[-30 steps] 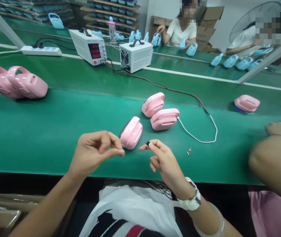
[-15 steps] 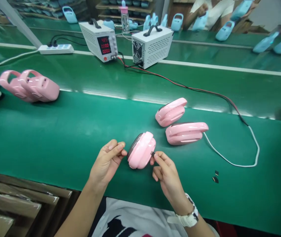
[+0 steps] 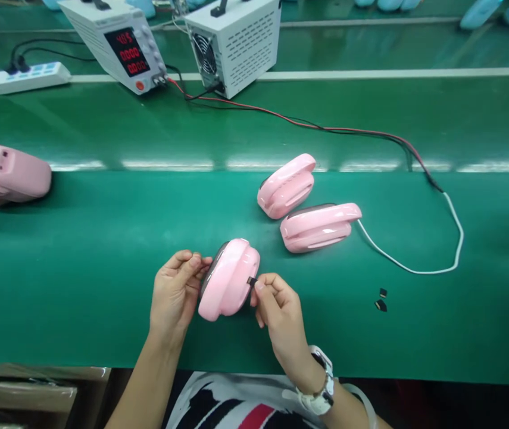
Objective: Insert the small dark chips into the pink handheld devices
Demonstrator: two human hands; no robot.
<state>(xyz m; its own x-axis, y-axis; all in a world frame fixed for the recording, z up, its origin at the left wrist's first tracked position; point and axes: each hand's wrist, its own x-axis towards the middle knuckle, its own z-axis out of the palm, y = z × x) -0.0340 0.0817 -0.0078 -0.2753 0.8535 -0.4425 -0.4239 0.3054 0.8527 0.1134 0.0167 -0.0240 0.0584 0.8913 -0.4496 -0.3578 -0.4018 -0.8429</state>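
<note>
A glossy pink device with a dark front panel (image 3: 230,280) rests on edge on the green bench before me. My left hand (image 3: 172,295) has its fingers curled together against the dark front, their tips partly hidden behind it. Between thumb and fingers of my right hand (image 3: 281,310) is a small black memory card (image 3: 251,281), held at the back side of the device. Two similar pink devices lie just beyond, one farther back (image 3: 286,186) and one with a white cable (image 3: 321,228) at its right end.
Two small black cards (image 3: 381,301) lie to the right, inside the loop of white cable (image 3: 433,272). At the back stand a power supply with red digits (image 3: 115,44), a second grey unit (image 3: 240,44) and a power strip (image 3: 31,77). Another pink device (image 3: 11,173) is at far left.
My view has tipped downward, nearer the bench. The left fingers have come up against the device, which has turned and leans more. The card is still pinched in my right hand, beside the device.
</note>
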